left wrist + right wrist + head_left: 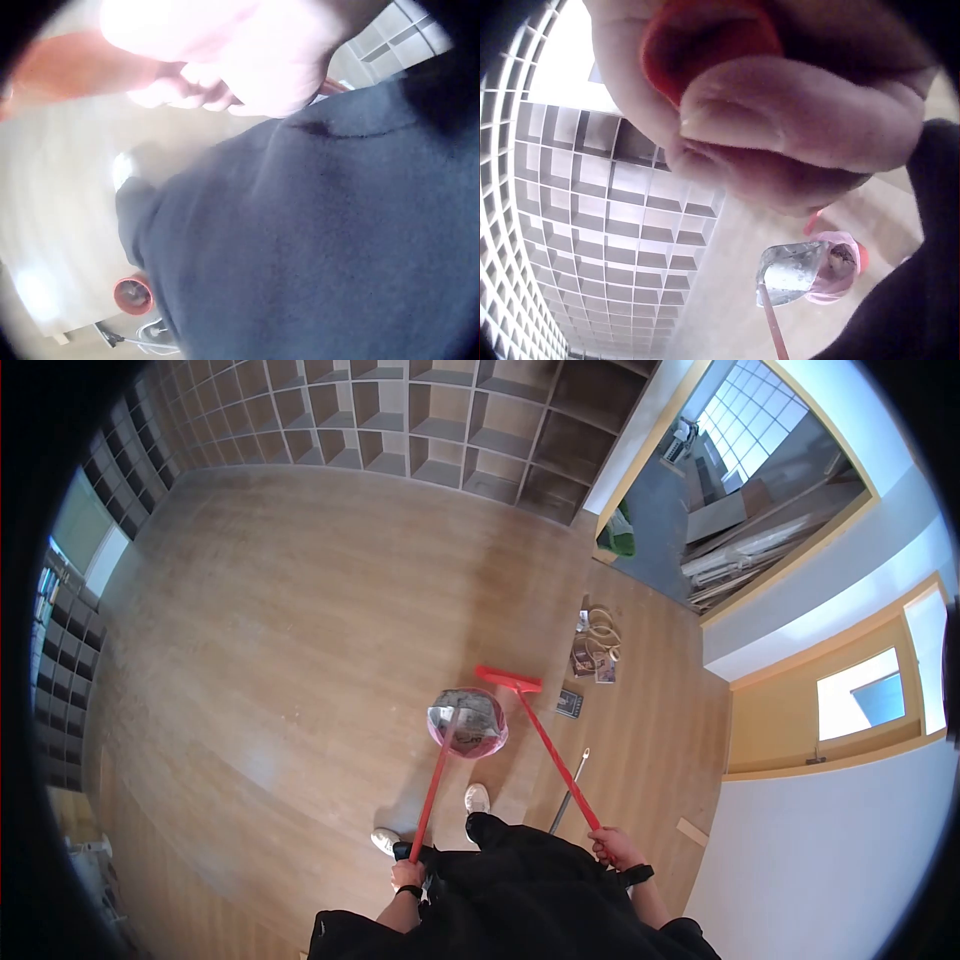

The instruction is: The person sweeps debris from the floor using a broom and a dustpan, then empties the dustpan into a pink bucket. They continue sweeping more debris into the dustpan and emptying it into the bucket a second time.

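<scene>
My left hand (407, 873) grips the long red handle of a dustpan (443, 712). Its grey, dirt-marked pan overlaps the mouth of a bin lined with a pink bag (490, 742). In the right wrist view the dustpan (789, 268) tilts at the bag's rim, and dark debris (843, 260) shows inside the bag. With curled fingers, my right hand (618, 847) holds the red handle of a broom (560, 760). The broom's red head (508, 679) lies on the floor just beyond the bin. Glare washes out the left hand (247, 60) in its wrist view.
Right of the broom lie a dark flat box (569, 704), a coil of cable (603, 625) and a grey pole (572, 792). Cubby shelves (440, 430) line the far wall. A doorway at the upper right shows stacked boards (740, 565). A red bin (133, 295) appears in the left wrist view.
</scene>
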The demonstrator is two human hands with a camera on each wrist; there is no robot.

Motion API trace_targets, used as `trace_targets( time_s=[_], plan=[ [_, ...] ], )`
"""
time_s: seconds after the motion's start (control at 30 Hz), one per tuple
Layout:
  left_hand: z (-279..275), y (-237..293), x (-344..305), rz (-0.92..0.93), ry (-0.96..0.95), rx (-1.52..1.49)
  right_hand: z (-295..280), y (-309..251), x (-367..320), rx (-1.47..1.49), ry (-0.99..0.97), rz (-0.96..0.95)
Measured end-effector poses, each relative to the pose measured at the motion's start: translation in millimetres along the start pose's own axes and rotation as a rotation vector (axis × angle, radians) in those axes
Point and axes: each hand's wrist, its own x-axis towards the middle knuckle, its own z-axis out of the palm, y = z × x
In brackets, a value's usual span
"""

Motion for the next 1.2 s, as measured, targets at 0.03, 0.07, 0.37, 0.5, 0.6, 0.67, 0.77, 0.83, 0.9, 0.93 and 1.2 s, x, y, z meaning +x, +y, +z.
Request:
trace_targets(
  time_s=[0.03,0.07,0.37,0.5,0.6,0.67,0.77,0.83,0.9,0.93,1.2],
  plan=[
    [-1.3,-0.2,-0.2,0.014,0.002,0.003,-0.1,-0.9,-0.2,-0.006,0.003,-0.001],
    [-3.0,-0.3,0.0,0.029,0.005,0.006,0.2,-1.6,-0.8,-0.006,0.002,-0.002],
    [-4.4,-20.9,-6.6,0.025,-0.027,0.013,2.0,-4.1,-3.7,0.012,-0.004,-0.015],
    [-10.5,-22.6,-16.7,-0.041,-0.020,-0.027,-0.4,-1.0,-1.4,-0.010,0.024,-0.017],
    [-7.8,-24.3,-3.7,-0.005,-0.007,0.023,-1.2,5.0,3.3,0.008,-0.003,-0.010],
    [-4.5,-25.2,4.8,-0.001,0.004,0.045,-0.9,4.7,3.0,0.019,-0.017,-0.003],
    [-16.6,-15.6,5.6,0.082,0.000,0.055,1.0,3.1,2.0,0.027,-0.015,-0.024],
    [-21.3,-13.9,2.8,0.067,-0.005,0.024,3.8,1.7,1.0,0.052,0.011,-0.016],
    [-27.5,-16.6,1.5,0.055,-0.012,0.002,2.5,3.4,4.7,0.101,-0.014,-0.016],
    [-29.8,-18.5,0.2,0.077,0.005,-0.035,1.6,4.2,5.7,0.144,-0.033,-0.013],
    [-67.2,-23.6,-6.2,0.244,0.106,-0.188,6.9,4.0,17.3,-0.075,0.065,-0.072]
  ],
)
